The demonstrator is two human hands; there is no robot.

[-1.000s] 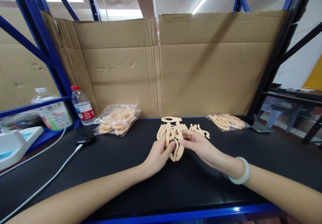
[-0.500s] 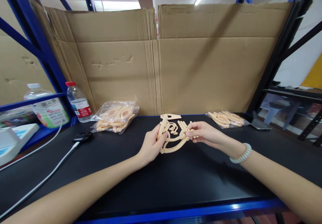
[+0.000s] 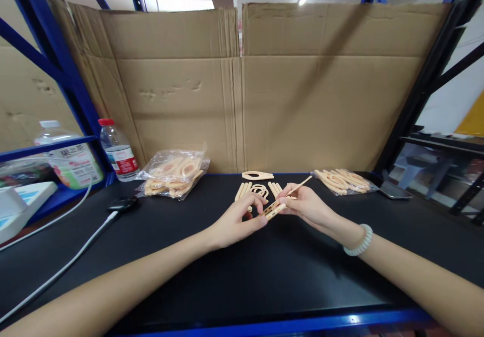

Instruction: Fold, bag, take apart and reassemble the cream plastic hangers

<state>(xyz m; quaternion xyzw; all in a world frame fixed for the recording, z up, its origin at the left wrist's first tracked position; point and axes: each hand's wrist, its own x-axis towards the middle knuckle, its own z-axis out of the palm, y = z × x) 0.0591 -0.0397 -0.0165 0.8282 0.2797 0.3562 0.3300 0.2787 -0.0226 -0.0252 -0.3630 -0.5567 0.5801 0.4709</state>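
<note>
Between my two hands is a pale wooden slotted piece (image 3: 273,212), turned nearly edge-on with a row of slots showing. My left hand (image 3: 242,217) pinches its left end between thumb and fingers. At the other end, my right hand (image 3: 304,205) grips it, and a thin wooden part (image 3: 302,183) sticks out up and right past those fingers. Just behind the hands lie curved wooden rings (image 3: 260,190), wooden strips (image 3: 244,189) to their left and more strips (image 3: 275,188) to their right. Farther back is a flat wooden piece with a long opening (image 3: 247,176). My fingers hide part of the held work.
Bagged wooden parts (image 3: 174,173) lie at the back left, another bag (image 3: 344,181) at the back right beside a phone (image 3: 395,190). A red-capped bottle (image 3: 119,150) and a black device (image 3: 123,204) with a white cable stand left. Cardboard (image 3: 321,90) walls the back.
The wooden work has been turned from showing its curved outline to nearly edge-on, slots visible. My left hand has shifted right, and the strips behind it have come into view.
</note>
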